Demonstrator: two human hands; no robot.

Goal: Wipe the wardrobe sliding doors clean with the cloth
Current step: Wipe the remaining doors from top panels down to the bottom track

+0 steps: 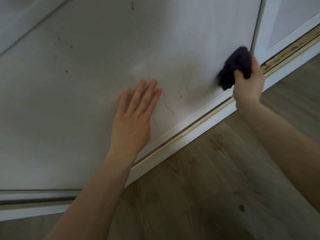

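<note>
- The wooden floor (207,187) lies nearest. Both bare forearms reach over it toward the wardrobe.
- The bottom track (190,130) runs diagonally from lower left to upper right, with yellowish grime along its groove. A good stroke probably ends just above this rail, so the cloth does not drag track dirt back onto the panel.
- The left hand (133,116) lies flat on the sliding door (103,58), fingers straight and together, holding nothing. It appears to steady the panel, which helps because a sliding door can shift under pressure.
- Fine hair strands (168,108) cling to the door just right of that hand, so folding to a fresh face of the cloth should lift them rather than smear them.
- The right hand (249,85) curls its fingers and thumb round the dark cloth (233,68), which is bunched into a wad and pressed against the door's lower right corner, just above the track.
- The wad's edges are blurred. Its long axis seems to slant from lower left to upper right, with the far end pointing at the seam with the second door (285,23).
- Brown specks (66,71) dot the panel farther left and higher up, so overlapping passes that way look necessary.
</note>
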